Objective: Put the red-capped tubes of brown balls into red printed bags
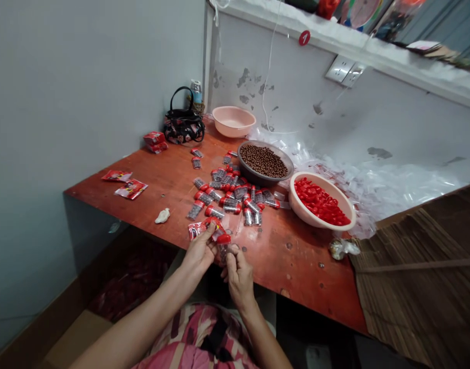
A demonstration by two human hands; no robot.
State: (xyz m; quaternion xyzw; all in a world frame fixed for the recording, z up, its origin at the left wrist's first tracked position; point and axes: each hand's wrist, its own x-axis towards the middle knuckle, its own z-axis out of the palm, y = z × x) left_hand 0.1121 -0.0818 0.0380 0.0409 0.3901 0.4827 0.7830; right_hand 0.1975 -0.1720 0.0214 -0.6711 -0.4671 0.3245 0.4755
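At the table's near edge, my left hand [201, 251] is closed on a red printed packet [197, 229], pinched under the thumb. My right hand [239, 274] grips the lower end of a small clear bottle [223, 247] with a red cap and dark contents. The bottle's capped end lies against the packet, beside my left fingers; whether it is partly inside cannot be made out. Just beyond my hands lies a loose pile of similar red-capped bottles [231, 206]. Two flat red packets [131, 188] rest to the left, close to a crumpled white piece [162, 216].
Behind the pile stand a bowl of brown balls [244, 173], a bowl of red caps [302, 218] and a pink basin [235, 134]. Clear empty tubes [404, 189] heap along the wall. A black handbag [183, 128] sits back left; stacked cardboard [427, 271] borders the right.
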